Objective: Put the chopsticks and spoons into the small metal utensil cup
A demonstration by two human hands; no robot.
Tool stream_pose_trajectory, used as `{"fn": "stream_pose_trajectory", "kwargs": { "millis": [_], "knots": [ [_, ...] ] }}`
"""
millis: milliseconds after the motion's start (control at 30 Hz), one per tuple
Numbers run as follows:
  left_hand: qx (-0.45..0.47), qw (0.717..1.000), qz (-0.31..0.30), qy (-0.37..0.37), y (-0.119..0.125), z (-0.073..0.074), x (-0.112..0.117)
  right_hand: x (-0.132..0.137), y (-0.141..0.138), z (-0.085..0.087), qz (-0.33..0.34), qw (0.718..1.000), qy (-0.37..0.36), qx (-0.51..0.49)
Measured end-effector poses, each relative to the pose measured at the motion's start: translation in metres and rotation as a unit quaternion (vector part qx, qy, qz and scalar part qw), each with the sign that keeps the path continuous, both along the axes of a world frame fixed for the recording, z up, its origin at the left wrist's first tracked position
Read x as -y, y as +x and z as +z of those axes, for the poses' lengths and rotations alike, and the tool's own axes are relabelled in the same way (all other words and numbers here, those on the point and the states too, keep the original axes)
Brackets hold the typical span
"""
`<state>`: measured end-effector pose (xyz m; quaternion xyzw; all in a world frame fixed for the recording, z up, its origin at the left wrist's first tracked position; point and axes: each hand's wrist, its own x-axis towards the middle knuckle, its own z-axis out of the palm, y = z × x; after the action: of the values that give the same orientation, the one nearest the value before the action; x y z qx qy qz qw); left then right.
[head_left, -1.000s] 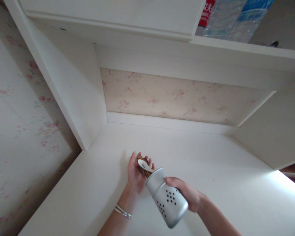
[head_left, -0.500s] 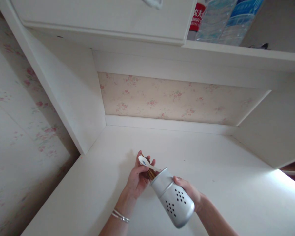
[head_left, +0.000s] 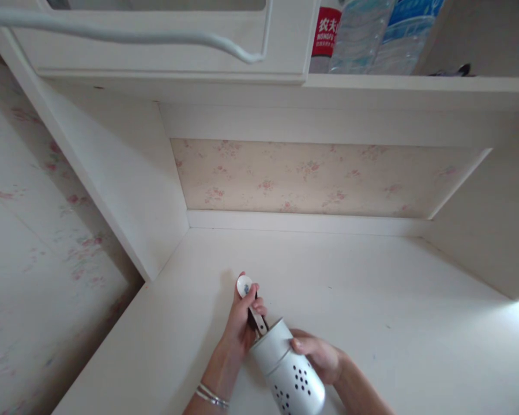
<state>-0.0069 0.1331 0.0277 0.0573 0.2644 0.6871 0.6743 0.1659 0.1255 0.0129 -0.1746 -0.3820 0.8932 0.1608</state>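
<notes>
My right hand (head_left: pixel 320 351) is wrapped round a silver metal utensil holder (head_left: pixel 281 349) with dotted holes in its side. The holder tilts, its mouth toward the upper left. My left hand (head_left: pixel 242 317), with two thin bangles on the wrist, is closed at that mouth round a white spoon (head_left: pixel 244 285) with a blue pattern in its bowl. The spoon's handle runs down past the thumb to the holder's rim. Something dark and thin shows beside the handle, mostly hidden by the fingers.
Beneath my hands is a white desktop (head_left: pixel 350 271) with white side panels. A cabinet door with a long handle (head_left: pixel 155 37) hangs above on the left. Water bottles (head_left: pixel 363 37) stand on the shelf at upper right. Floral wallpaper (head_left: pixel 285 176) covers the back.
The holder and my right hand have moved down and left in view. My left thumb now lies over the spoon, and the brown sticks seen earlier are largely hidden. The view has shifted.
</notes>
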Motion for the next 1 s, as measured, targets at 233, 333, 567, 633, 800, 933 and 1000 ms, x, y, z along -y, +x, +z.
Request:
{"fn": "stream_pose_trajectory", "kwargs": {
  "millis": [233,333,567,633,800,933,1000],
  "knots": [
    [-0.037,0.998,0.052,0.008,-0.010,0.006,-0.003,0.003,0.001,0.005,0.043,0.999,0.013,-0.002],
    [-0.065,0.994,0.091,0.006,-0.030,0.011,-0.012,0.003,0.003,0.006,0.075,0.997,0.025,-0.015],
    [-0.509,0.857,0.067,-0.044,-0.088,0.039,-0.067,0.000,0.006,-0.003,0.077,0.997,0.020,-0.005],
    [-0.571,0.817,0.043,-0.063,-0.101,0.042,-0.085,-0.001,0.006,-0.004,0.077,0.997,0.019,-0.007],
    [-0.746,0.656,-0.012,-0.112,-0.131,0.030,-0.126,-0.003,0.006,-0.005,0.088,0.996,0.019,-0.014],
    [-0.841,0.524,-0.052,-0.126,-0.148,0.013,-0.150,-0.005,0.007,-0.017,0.092,0.996,0.017,-0.014],
    [-0.869,0.470,-0.072,-0.136,-0.152,0.005,-0.159,-0.004,0.009,-0.019,0.093,0.996,0.004,-0.010]
  ]
}}
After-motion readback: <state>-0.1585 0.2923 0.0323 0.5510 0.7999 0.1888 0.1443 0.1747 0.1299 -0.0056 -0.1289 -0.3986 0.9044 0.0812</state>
